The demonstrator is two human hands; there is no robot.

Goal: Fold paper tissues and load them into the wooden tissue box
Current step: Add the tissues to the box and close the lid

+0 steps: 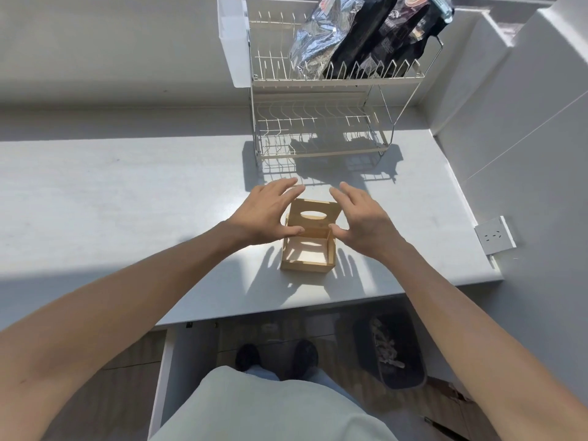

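A small wooden tissue box stands on the white counter, near its front edge. Its lid, with an oval slot, is tilted up at the far side, and the inside looks bare. My left hand hovers at the box's left side and my right hand at its right side. Both have fingers spread, thumbs near the box's top rim, and hold nothing. No paper tissues are in view.
A white two-tier wire dish rack stands behind the box, with dark and silver bags on its top tier. A wall socket sits at the right. Under the counter is a dark bin.
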